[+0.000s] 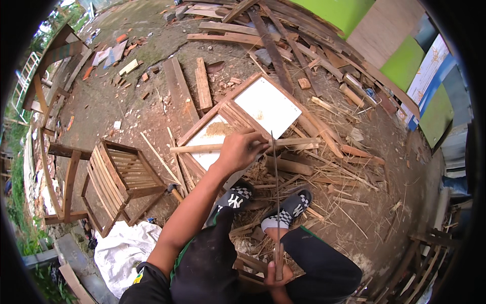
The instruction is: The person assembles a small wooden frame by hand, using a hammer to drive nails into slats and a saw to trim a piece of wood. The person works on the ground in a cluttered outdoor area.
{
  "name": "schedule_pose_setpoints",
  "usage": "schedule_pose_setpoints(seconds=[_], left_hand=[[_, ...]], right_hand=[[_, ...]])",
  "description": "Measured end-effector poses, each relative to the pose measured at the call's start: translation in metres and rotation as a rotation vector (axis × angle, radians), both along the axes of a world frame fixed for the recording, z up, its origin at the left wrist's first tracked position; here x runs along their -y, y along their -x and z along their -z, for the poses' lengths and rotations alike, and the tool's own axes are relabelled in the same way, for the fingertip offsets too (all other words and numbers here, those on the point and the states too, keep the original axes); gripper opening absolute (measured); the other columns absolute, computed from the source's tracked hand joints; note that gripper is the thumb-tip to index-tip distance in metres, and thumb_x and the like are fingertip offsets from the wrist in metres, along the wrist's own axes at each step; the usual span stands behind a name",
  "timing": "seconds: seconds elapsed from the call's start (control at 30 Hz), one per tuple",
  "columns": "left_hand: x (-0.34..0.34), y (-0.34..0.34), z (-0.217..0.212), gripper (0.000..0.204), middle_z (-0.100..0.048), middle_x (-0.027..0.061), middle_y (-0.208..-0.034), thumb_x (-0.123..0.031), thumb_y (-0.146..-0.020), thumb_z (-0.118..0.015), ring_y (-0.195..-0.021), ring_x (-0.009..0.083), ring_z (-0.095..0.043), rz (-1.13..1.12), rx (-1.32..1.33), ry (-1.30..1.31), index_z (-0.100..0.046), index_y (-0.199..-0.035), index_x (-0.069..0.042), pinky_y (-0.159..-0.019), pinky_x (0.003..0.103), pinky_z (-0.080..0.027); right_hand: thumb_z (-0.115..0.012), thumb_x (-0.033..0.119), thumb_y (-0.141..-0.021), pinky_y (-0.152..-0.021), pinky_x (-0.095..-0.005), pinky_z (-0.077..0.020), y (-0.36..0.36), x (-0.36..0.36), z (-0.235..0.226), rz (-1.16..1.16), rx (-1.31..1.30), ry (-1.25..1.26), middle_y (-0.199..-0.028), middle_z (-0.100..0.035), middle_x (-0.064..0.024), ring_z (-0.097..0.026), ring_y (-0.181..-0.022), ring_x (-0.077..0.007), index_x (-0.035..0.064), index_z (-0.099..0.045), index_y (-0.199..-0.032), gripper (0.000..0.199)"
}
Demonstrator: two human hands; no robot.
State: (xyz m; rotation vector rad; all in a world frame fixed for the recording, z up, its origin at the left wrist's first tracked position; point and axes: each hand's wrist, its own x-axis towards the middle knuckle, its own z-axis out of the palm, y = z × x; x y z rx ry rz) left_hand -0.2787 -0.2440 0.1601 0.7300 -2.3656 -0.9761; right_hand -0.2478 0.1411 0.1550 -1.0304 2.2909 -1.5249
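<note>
My left hand (242, 149) is closed around a slim wooden stick (197, 148), pressing it across a wood-framed white panel (267, 106). The stick runs left to right and sticks out past my fingers on both sides. At the bottom, my right hand (279, 277) grips the wooden handle of a hand saw (277, 202). Its thin blade, seen almost edge-on, points away from me and crosses the stick just right of my left fingers. Whether the teeth touch the wood I cannot tell. A patch of sawdust (218, 128) lies on the panel.
A slatted wooden chair frame (126, 175) stands at left, beside a white sack (124, 256). A tool handle (176, 193) lies near it. Planks (228, 36) pile up at the back. Wood scraps and shavings (339, 177) litter the ground around my sandals (291, 205).
</note>
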Motion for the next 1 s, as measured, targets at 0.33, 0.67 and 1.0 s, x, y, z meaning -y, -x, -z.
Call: schedule_pose_setpoints(seconds=[0.33,0.67,1.0], left_hand=[[0.0,0.003,-0.007,0.016,-0.069,0.0107,-0.085,-0.023,-0.087,-0.082,-0.081,0.0335,-0.069,-0.035,0.063,-0.048,-0.077,-0.09,-0.008,-0.071,0.043,-0.053],[0.003,0.006,0.0,0.019,-0.071,0.0107,-0.089,-0.026,-0.087,-0.082,-0.084,0.0338,-0.07,0.011,0.121,-0.154,-0.077,-0.09,-0.008,-0.072,0.044,-0.054],[0.006,-0.002,-0.002,0.018,-0.07,0.0118,-0.088,-0.025,-0.086,-0.083,-0.081,0.0335,-0.069,-0.004,0.047,-0.029,-0.079,-0.091,-0.008,-0.071,0.043,-0.054]], right_hand=[[-0.068,0.014,-0.093,-0.05,-0.0386,-0.0431,0.005,0.011,0.005,-0.038,0.061,-0.052,-0.058,-0.054,-0.0138,-0.059,-0.049,-0.0296,-0.0022,-0.063,-0.075,0.025],[-0.067,0.007,-0.095,-0.046,-0.0363,-0.0354,0.061,0.119,0.0,-0.013,0.181,0.036,-0.056,-0.051,-0.0086,-0.05,-0.044,-0.0224,0.0017,-0.057,-0.07,0.028],[-0.064,0.011,-0.094,-0.056,-0.039,-0.045,0.025,0.056,-0.002,-0.027,0.037,0.029,-0.064,-0.061,-0.0148,-0.062,-0.056,-0.0264,-0.0077,-0.068,-0.084,0.022]])
